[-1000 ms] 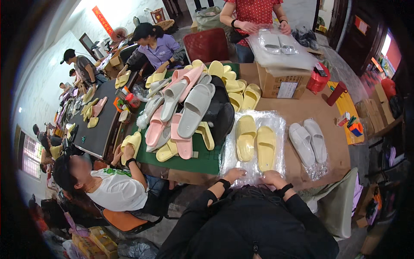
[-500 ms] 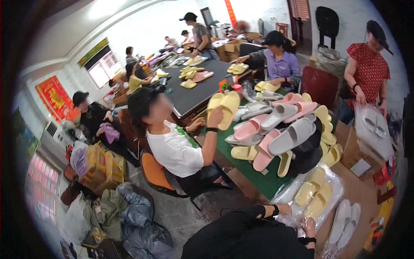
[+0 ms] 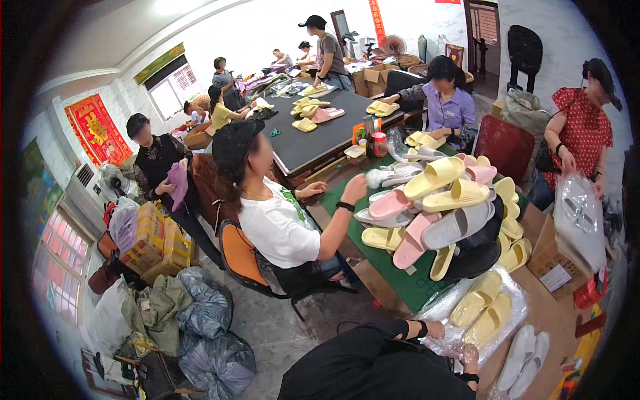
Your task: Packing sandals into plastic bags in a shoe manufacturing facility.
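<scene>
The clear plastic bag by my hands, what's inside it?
Inside the clear plastic bag lies a pair of yellow slippers, side by side. The left hand and right hand grip its near edge. The slippers' undersides are hidden.

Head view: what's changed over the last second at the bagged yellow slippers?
The view swung left toward the seated co-workers, sliding the yellow slippers to lower right. Left hand and right hand stayed on the clear plastic bag; the white pair stayed beside it.

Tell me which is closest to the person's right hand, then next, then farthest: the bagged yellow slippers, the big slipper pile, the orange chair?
1. Bagged yellow slippers, just above the right hand.
2. Big slipper pile, farther up the table.
3. Orange chair, far left.
</scene>
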`<state>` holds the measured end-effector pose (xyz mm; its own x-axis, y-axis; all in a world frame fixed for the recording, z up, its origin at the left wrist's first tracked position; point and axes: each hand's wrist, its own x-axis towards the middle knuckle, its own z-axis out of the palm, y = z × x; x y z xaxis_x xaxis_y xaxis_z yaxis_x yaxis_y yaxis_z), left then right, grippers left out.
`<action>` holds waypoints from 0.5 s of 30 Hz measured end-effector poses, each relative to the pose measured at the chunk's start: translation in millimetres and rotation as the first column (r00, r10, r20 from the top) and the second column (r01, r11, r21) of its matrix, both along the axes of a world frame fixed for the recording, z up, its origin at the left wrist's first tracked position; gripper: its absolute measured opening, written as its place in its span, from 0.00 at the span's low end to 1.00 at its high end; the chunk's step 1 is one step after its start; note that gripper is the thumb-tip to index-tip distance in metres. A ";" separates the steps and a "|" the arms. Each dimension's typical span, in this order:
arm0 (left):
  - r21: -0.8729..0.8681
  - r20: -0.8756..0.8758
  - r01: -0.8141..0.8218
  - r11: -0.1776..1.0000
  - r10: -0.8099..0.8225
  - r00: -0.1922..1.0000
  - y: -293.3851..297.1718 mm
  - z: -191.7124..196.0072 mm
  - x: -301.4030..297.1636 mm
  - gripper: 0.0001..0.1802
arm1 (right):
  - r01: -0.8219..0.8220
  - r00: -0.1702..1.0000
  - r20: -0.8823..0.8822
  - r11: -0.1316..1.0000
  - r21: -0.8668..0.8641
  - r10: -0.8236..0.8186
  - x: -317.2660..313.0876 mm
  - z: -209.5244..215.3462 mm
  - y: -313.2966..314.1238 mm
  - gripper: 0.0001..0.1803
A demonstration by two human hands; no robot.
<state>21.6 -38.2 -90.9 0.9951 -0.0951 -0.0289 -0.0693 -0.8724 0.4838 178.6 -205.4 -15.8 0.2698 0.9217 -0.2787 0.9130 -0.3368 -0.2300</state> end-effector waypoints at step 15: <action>-0.007 0.033 -0.126 0.992 0.127 0.991 -5.9 5.1 6.3 0.05 | -0.037 0.954 -0.291 0.994 0.106 0.067 -3.2 32.8 4.2 0.19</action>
